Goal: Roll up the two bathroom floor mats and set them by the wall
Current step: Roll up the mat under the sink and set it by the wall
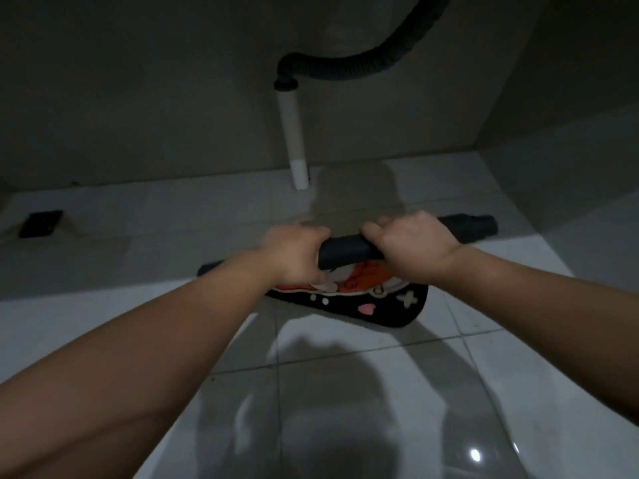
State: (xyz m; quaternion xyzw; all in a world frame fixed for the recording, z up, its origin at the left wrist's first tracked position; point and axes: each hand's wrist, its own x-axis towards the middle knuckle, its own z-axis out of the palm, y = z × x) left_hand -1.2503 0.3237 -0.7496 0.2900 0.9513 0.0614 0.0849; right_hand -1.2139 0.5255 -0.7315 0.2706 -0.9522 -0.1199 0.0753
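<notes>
Black cartoon-patterned floor mat lies mid-frame on white tiles, half rolled. Left hand and right hand curl fingers round its roll. Keep tension even on both sides, I'd say.

Fingertips of the left hand and right hand vanish over the far side of the roll, and the hands blot out stretches of it. The orange picture on the floor mat is half covered and unreadable. At 1 o'clock the corrugated drain hose runs off the top edge. At 9 o'clock sits a dark flat thing, too dim to name. Forearms are cut off at 8 and 4 o'clock.
</notes>
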